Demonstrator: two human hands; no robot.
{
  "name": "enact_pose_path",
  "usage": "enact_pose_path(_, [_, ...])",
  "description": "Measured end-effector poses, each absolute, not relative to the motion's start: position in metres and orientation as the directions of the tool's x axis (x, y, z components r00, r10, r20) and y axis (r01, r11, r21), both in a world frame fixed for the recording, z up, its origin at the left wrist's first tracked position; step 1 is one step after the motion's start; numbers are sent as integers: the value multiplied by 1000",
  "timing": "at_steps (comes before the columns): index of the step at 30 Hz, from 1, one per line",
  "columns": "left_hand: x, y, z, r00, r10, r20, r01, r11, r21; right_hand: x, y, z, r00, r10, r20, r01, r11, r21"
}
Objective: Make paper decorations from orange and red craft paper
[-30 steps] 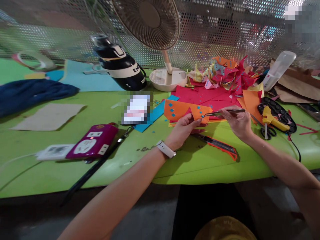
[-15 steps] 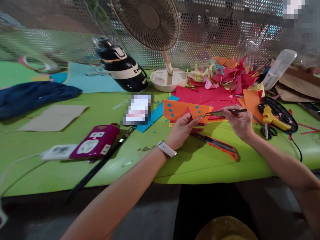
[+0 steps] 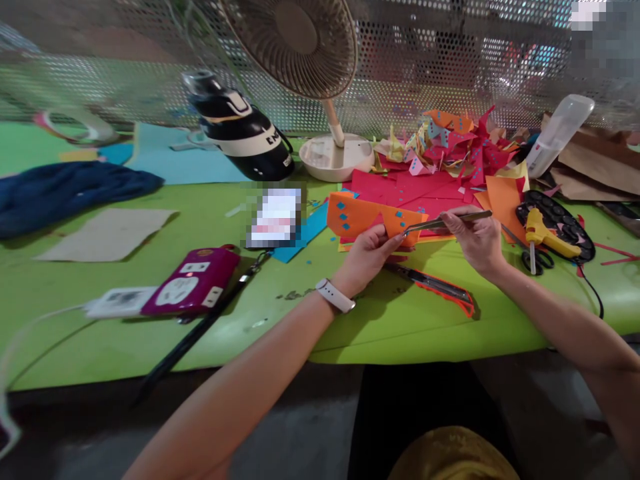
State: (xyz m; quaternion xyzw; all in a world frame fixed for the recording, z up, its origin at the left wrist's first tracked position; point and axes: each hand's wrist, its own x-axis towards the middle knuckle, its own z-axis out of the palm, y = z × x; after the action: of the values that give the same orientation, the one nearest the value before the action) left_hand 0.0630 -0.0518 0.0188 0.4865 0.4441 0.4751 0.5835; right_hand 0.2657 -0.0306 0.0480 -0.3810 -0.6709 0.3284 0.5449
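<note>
My left hand (image 3: 369, 255) is closed on the lower edge of an orange paper piece (image 3: 363, 217) dotted with small blue diamonds. In my right hand (image 3: 477, 241) is a pair of metal tweezers (image 3: 447, 221), their tips touching the orange paper beside my left fingertips. Whether the tips grip a blue bit is too small to tell. Below my hands an orange-edged utility knife (image 3: 435, 285) lies on the green tabletop (image 3: 280, 333). Behind the orange piece spread red paper sheets (image 3: 430, 193).
A heap of folded paper pieces (image 3: 475, 147) stands behind the red sheets. A yellow glue gun (image 3: 550, 237) and scissors (image 3: 537, 260) lie to the right. Leftward are a phone (image 3: 276, 217), a purple power strip (image 3: 193, 283), a black bottle (image 3: 247, 137) and a fan (image 3: 336, 157).
The orange paper has tilted slightly, and the tweezers have shifted a little with their tips still at its lower right. Both hands keep their hold.
</note>
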Motion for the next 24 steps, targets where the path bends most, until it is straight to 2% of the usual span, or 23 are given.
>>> enact_pose_path(24, [61,-52,19,130,991,-42,-95,54,994,261,-32,46,-93,887,453,113,462,-880])
